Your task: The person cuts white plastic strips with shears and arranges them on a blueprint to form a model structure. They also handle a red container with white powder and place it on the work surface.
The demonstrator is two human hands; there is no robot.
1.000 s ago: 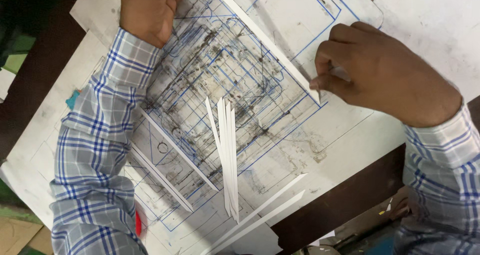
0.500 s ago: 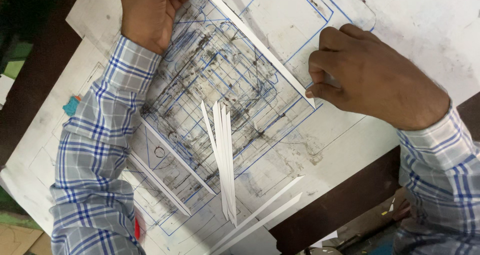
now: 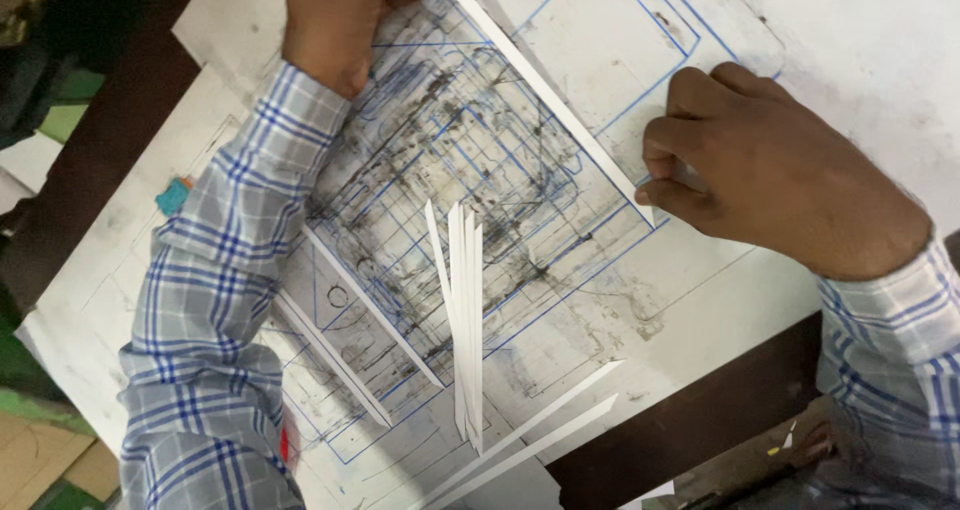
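Left hand: left hand [image 3: 340, 20] at the top edge, fingers curled onto the far end of a long white strip [image 3: 545, 95].
Right hand: right hand [image 3: 770, 170] closed, pinching the strip's near end.
Strip: lying diagonally across the smudged blue-lined drawing sheet [image 3: 600, 30].
Nearby: loose white strips [image 3: 465, 320] bunched mid-sheet on the table [image 3: 700, 410].

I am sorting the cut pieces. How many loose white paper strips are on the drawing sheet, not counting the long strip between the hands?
About 8: roughly four bundled at centre, two at left, two at bottom right. Overlapping ones may hide more.
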